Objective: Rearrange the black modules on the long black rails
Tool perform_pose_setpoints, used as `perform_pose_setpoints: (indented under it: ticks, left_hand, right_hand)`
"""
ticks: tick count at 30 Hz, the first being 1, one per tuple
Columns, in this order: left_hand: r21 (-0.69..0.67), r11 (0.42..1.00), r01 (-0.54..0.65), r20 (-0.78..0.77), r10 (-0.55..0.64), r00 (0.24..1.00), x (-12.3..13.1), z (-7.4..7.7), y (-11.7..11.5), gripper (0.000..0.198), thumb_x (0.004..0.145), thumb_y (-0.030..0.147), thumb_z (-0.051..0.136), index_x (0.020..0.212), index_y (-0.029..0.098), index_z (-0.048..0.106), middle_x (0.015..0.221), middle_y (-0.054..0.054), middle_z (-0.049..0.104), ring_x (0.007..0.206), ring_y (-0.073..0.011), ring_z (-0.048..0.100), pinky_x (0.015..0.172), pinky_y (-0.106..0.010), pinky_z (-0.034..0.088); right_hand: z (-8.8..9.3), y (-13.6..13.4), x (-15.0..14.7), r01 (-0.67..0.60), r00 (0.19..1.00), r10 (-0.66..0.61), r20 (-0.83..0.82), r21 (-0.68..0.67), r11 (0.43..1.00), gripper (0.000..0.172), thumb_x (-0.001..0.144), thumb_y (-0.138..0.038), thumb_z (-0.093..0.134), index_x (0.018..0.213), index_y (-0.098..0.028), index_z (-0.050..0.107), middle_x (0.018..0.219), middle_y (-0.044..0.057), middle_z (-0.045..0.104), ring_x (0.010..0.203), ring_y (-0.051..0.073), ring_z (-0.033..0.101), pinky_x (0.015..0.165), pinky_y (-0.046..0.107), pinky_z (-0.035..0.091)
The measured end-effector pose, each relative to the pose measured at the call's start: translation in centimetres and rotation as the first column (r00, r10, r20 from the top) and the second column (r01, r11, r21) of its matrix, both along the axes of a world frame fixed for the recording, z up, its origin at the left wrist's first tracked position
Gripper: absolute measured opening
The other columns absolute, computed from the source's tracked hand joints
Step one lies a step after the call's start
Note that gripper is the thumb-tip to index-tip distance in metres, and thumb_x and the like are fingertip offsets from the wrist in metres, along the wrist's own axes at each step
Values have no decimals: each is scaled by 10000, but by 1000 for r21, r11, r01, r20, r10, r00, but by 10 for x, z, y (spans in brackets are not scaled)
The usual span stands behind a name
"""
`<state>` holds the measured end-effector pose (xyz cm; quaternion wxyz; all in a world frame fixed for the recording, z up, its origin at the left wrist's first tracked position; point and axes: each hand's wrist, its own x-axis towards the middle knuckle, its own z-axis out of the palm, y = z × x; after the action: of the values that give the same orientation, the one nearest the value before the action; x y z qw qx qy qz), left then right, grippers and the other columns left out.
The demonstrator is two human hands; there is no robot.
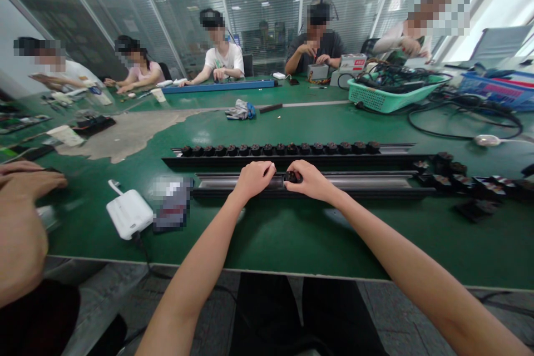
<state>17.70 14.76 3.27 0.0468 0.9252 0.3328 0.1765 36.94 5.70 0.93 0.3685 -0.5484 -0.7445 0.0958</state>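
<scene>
A long black rail (pixel 367 183) with a grey inner channel lies crosswise on the table in front of me. My left hand (pixel 255 179) is closed over its middle, the fingers curled at the far edge. Just to the right, my right hand (pixel 309 180) pinches a small black round part (pixel 291 177) at the channel; whether it sits fully in the rail I cannot tell. Behind lies a second black rail (pixel 300 160) carrying a row of several similar black parts (pixel 244 149). More loose black parts (pixel 463 182) lie to the right of the rails.
A white adapter box (pixel 130 214) with a cable and a dark packet (pixel 173 206) lie at left, near another person's hand (pixel 31 178). Farther back are a crumpled glove (pixel 241 110), a dark strip (pixel 271 108) and a green basket (pixel 394 94) of cables. Several people sit opposite.
</scene>
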Motion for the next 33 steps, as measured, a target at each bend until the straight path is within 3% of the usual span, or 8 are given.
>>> perform_pose_setpoints:
  ticks: [22,33]
  left_hand:
    - [0,1000,-5,-7,5,1000,1,1,-1,386,1017,334,353,897,217,701,931,-62,748,879,-227,686,749,-306,465]
    - [-15,1000,-6,2,6,1000,0,2,-1,382,1013,347,362,910,227,709,951,-63,754,900,-229,690,748,-302,472]
  right_hand:
    - [1,-2,-1,49,998,-49,-43,-2,999,201,741,-293,661,801,-216,486,757,-8,504,733,163,461,691,302,353]
    - [11,1,3,38,999,-41,-30,-110,993,207,708,-277,686,792,-209,510,731,-23,514,700,145,466,653,278,343]
